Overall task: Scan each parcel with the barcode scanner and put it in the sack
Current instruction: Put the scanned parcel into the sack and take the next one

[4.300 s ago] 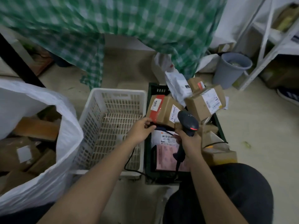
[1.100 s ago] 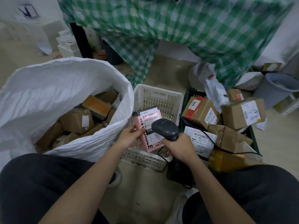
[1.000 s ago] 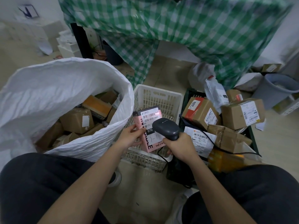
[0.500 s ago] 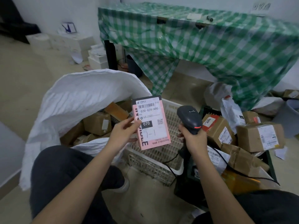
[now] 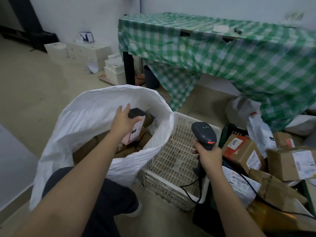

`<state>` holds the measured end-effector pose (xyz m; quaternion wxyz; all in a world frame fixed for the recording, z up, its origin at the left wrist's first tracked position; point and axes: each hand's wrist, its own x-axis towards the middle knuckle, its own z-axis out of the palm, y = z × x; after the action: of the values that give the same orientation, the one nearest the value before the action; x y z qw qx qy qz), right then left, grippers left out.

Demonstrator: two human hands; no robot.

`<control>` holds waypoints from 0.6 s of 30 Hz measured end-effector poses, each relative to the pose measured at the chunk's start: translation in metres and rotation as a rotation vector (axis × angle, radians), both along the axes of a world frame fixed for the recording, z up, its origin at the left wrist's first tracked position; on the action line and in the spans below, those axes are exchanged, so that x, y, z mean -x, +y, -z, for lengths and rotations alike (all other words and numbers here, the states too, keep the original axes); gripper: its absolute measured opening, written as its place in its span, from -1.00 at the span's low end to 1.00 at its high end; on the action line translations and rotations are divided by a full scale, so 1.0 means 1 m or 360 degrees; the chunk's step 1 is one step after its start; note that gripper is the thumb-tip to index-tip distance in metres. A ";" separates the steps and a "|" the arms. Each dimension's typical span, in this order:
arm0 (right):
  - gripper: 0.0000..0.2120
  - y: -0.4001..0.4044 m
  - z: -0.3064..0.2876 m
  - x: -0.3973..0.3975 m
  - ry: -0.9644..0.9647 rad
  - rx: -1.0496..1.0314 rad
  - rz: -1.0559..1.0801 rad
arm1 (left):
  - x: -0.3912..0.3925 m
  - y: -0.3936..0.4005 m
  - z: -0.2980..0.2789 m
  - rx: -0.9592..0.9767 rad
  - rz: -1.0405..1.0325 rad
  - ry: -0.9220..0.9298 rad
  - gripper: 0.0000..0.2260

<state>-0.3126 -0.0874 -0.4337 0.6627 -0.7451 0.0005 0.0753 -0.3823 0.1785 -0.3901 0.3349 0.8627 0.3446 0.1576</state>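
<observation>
My left hand [image 5: 123,120] reaches over the open white sack [image 5: 95,106] and holds the pink parcel [image 5: 135,132] by its dark top end, thumb across its face. The parcel hangs tilted inside the sack's mouth, above several brown boxes [image 5: 87,147] lying in the sack. My right hand [image 5: 209,155] grips the handle of the black barcode scanner [image 5: 203,134], upright over the white basket, with a red light on its head. To the right, more parcels fill a dark crate, among them a box with red tape [image 5: 242,151] and a labelled brown box [image 5: 290,163].
A white slotted basket [image 5: 177,156] stands between the sack and the dark crate [image 5: 229,132]. The scanner's black cable [image 5: 191,187] trails over the basket's rim. Behind is a table under a green check cloth [image 5: 222,57]. White boxes [image 5: 82,52] are stacked by the wall.
My left hand has carried the pink parcel left from in front of the scanner into the sack's mouth. The scanner has drawn back to the right, and my view has lifted.
</observation>
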 end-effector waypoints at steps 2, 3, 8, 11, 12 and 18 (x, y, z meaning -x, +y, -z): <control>-0.91 -0.022 0.008 -0.005 0.0065 -0.0029 0.0096 | -0.013 -0.025 0.004 0.0001 0.0167 -0.0196 -0.51; -0.91 -0.031 0.011 -0.004 0.0094 -0.0048 0.0122 | -0.013 -0.037 0.006 -0.0037 0.0252 -0.0307 -0.58; -0.90 -0.088 0.037 -0.002 0.0246 -0.0055 0.0415 | -0.033 -0.114 0.032 0.0000 0.0693 -0.0683 -0.80; -0.87 -0.116 0.049 -0.004 0.0316 -0.0081 0.0569 | -0.055 -0.160 0.053 0.0109 0.0917 -0.0625 -0.80; -0.88 -0.124 0.052 -0.005 0.0337 -0.0094 0.0620 | -0.063 -0.174 0.060 0.0138 0.0972 -0.0554 -0.79; -0.82 -0.162 0.071 -0.012 0.0405 -0.0167 0.0810 | -0.117 -0.240 0.112 0.0413 0.1004 -0.0039 -0.71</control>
<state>-0.3008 -0.2498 -0.5047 0.6925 -0.6703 0.2667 -0.0005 -0.2649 -0.0613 -0.5025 0.4783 0.8750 0.0737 0.0115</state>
